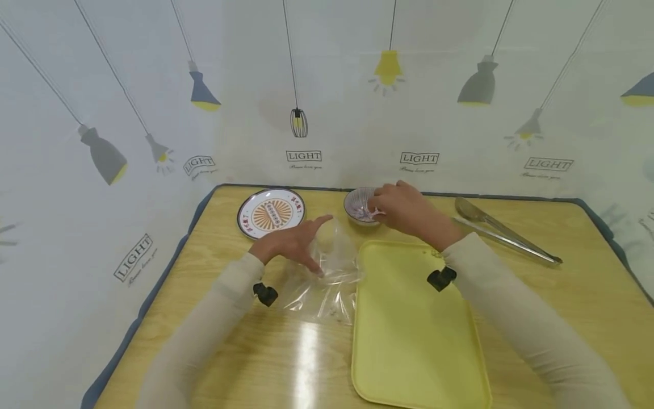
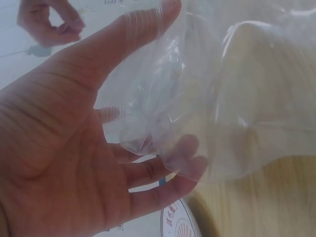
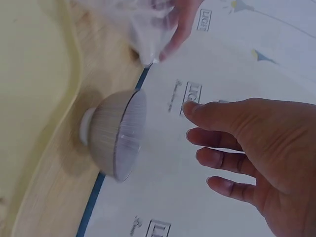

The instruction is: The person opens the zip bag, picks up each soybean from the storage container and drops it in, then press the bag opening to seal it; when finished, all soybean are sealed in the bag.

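A clear plastic bag [image 1: 322, 295] stands near the middle of the table, crumpled and see-through. My left hand [image 1: 293, 244] is at the top of the bag, thumb and fingers spread apart. The left wrist view shows the film of the bag [image 2: 256, 98] stretched over the thumb and lying over the fingertips. Over the rim of a small ribbed bowl [image 1: 357, 205] hovers my right hand [image 1: 406, 210], fingers loosely bent. In the right wrist view the bowl [image 3: 111, 133] is apart from the right hand [image 3: 247, 148], and nothing is between thumb and fingers.
Behind the left hand lies a round plate [image 1: 271, 213] with an orange sunburst print. A yellow tray [image 1: 419, 335] occupies the table before me, a few crumbs near its far right corner. Metal tongs [image 1: 511, 236] rest at the back right. A lamp-patterned sheet [image 1: 347, 130] borders the table.
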Available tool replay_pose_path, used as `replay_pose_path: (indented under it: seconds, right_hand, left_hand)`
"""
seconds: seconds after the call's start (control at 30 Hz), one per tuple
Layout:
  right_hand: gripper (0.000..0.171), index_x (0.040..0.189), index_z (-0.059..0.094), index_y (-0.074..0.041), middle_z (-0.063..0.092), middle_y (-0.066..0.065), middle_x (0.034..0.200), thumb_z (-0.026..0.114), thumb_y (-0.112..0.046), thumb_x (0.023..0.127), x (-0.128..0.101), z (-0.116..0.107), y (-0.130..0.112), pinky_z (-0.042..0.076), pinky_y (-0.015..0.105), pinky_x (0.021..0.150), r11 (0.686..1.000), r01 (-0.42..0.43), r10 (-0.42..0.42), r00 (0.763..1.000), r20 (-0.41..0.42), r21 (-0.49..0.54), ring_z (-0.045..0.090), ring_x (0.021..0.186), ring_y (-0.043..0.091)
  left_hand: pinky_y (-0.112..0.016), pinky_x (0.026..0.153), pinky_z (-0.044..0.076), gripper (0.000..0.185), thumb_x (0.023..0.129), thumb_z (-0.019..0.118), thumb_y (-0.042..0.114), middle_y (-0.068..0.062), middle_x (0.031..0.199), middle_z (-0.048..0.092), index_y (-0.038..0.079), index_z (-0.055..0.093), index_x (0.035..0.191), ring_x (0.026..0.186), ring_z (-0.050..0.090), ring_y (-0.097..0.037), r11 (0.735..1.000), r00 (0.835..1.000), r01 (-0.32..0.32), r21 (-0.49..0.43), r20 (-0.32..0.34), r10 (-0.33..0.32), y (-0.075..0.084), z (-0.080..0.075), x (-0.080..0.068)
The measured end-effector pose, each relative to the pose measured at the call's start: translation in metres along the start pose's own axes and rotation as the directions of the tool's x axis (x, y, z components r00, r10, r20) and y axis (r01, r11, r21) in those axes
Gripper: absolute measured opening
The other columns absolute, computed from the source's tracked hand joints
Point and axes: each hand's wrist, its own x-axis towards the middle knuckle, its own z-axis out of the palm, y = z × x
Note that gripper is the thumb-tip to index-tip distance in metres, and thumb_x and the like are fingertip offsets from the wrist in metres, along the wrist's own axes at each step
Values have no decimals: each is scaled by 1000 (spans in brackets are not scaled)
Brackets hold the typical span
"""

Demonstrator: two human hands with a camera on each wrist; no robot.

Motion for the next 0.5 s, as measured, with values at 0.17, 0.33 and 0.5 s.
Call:
replay_pose_path:
  seconds: [0.17,0.33,0.5]
  right_hand:
    - [10,95,76,-10,75,6,93,79,-11,86,-23,7,15,55,49,83,999,-43,42,996,72,11,68,85,25]
    - [11,94,75,-12,71,4,89,81,-14,85,-55,21,30,56,46,75,996,-70,75,991,113,-47,65,79,22]
    - [11,86,73,-13,70,1,82,83,-14,81,-85,46,41,50,38,66,995,-74,79,993,92,-61,64,74,19]
  left_hand:
    - [-51,126,23,136,69,93,42,-32,163,19,14,-2,163,153,21,-42,1000,1000,10,-7,0,-10,-2,0,-3]
    - [-53,126,20,135,70,92,40,-32,164,14,12,-2,162,154,18,-43,1000,1000,-23,-15,1,23,3,-3,0]
    - [-54,126,21,135,70,92,39,-32,164,15,11,-2,162,153,19,-44,1000,1000,-7,-20,12,7,6,0,-3]
